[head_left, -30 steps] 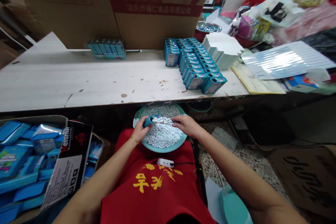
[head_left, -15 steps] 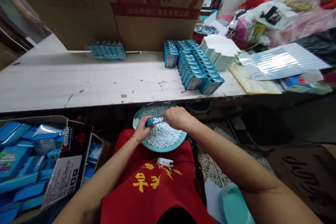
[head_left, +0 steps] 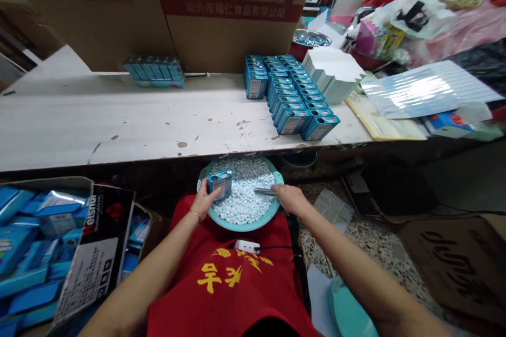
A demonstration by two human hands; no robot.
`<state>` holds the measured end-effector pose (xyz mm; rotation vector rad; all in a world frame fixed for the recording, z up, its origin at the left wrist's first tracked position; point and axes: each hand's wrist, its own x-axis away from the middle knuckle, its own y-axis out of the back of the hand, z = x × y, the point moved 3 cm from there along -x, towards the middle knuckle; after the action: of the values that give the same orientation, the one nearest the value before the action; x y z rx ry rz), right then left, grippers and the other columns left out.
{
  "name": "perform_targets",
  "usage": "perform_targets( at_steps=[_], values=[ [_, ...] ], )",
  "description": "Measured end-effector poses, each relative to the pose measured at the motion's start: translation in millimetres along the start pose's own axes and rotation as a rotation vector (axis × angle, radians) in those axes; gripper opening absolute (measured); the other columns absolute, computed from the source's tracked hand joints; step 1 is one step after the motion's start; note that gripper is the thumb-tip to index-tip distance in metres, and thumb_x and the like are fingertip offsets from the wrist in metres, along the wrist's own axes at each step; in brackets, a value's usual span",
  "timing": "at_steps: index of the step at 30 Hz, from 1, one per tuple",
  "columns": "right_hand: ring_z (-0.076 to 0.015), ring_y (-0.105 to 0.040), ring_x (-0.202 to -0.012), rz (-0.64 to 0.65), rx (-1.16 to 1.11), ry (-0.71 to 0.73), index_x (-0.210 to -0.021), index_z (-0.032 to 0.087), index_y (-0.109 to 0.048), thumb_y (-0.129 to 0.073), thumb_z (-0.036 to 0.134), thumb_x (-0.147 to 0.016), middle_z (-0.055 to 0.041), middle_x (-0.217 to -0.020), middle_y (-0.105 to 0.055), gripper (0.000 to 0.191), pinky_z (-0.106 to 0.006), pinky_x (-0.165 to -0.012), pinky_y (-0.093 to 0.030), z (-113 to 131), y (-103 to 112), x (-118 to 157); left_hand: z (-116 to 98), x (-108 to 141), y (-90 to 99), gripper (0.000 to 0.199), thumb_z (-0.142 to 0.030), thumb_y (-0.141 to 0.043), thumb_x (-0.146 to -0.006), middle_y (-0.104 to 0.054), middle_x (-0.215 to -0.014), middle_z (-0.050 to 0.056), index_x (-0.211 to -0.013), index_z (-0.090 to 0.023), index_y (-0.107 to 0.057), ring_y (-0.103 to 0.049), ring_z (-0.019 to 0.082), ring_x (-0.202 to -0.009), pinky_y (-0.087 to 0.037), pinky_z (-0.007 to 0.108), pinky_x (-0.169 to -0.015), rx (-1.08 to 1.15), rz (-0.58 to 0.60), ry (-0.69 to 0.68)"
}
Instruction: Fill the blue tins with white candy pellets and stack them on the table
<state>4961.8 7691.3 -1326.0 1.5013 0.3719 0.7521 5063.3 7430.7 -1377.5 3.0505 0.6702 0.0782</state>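
My left hand (head_left: 202, 202) grips a small blue candy tin (head_left: 221, 185) above the left side of a turquoise basin (head_left: 221, 225). A dark round opening shows on the tin's narrow end, and a few white bits sit near its upper edge. White pellet-like candies (head_left: 245, 206) fill the basin, which rests at my lap. My right hand (head_left: 292, 199) is closed around a grey metal scoop (head_left: 264, 191) at the basin's right rim. The scoop's end lies over the candies; whether it carries any cannot be made out.
On the white table (head_left: 158, 126) stand rows of blue tins (head_left: 290, 100), a white card stack (head_left: 336, 71) and a wrapped tin pack (head_left: 156, 71). A large carton (head_left: 233, 42) rises behind. Left, an open box (head_left: 95, 253) holds many blue tins. A turquoise container (head_left: 350, 308) sits lower right.
The tin has turned in my left hand so its broad side faces me. My right hand has moved right and down, away from the tin, and the scoop now shows over the candies.
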Motion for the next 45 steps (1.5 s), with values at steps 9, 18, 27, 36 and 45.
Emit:
perform_targets(
  at_steps=[9, 18, 27, 36, 45],
  values=[
    [-0.0182, -0.052, -0.1, -0.109, -0.479, -0.07, -0.116, 0.027, -0.046, -0.04, 0.03, -0.084, -0.0006, -0.109, -0.057, 0.033, -0.028, -0.083, -0.04, 52, -67, -54, 3, 4, -23.9, 0.053, -0.031, -0.066, -0.067, -0.054, -0.109, 0.008, -0.111, -0.019, -0.038, -0.055, 0.019, -0.097, -0.042, 0.044, -0.09, 0.349, 0.106, 0.151],
    [-0.014, -0.051, -0.082, -0.208, -0.858, 0.086, -0.106, 0.017, -0.053, -0.05, 0.023, -0.076, -0.0027, -0.087, -0.057, 0.031, -0.026, -0.078, -0.039, 21, -23, -31, -17, 5, 22.6, 0.051, -0.033, -0.064, -0.068, -0.051, -0.108, 0.006, -0.111, -0.017, -0.043, -0.049, 0.018, -0.099, -0.036, 0.036, -0.094, -0.112, 0.052, -0.117],
    [-0.0158, -0.055, -0.086, -0.079, -0.443, 0.236, -0.107, 0.025, -0.055, -0.051, 0.028, -0.078, -0.0018, -0.092, -0.061, 0.03, -0.025, -0.074, -0.04, 47, 78, -9, -29, 0, -6.7, 0.042, -0.03, -0.054, -0.071, -0.051, -0.107, 0.007, -0.109, -0.016, -0.045, -0.047, 0.02, -0.1, -0.035, 0.035, -0.093, -0.444, 0.08, -0.256],
    [-0.0274, -0.059, -0.08, -0.046, 0.138, 0.249, -0.099, 0.019, -0.056, -0.038, 0.024, -0.08, -0.0109, -0.085, -0.062, 0.026, -0.037, -0.064, -0.044, 101, 123, -7, -28, 4, -7.6, 0.039, -0.026, -0.054, -0.07, -0.05, -0.106, 0.008, -0.107, -0.016, -0.049, -0.045, 0.021, -0.101, -0.034, 0.037, -0.093, -0.481, 0.072, -0.324],
    [-0.0234, -0.058, -0.088, -0.082, 0.06, 0.161, -0.101, 0.026, -0.053, -0.042, 0.027, -0.081, -0.0027, -0.096, -0.06, 0.023, -0.032, -0.065, -0.043, 41, 100, 6, -12, 4, 10.4, 0.052, -0.036, -0.061, -0.067, -0.052, -0.106, 0.007, -0.112, -0.017, -0.043, -0.05, 0.02, -0.098, -0.037, 0.036, -0.091, -0.236, 0.012, -0.111]
  ],
)
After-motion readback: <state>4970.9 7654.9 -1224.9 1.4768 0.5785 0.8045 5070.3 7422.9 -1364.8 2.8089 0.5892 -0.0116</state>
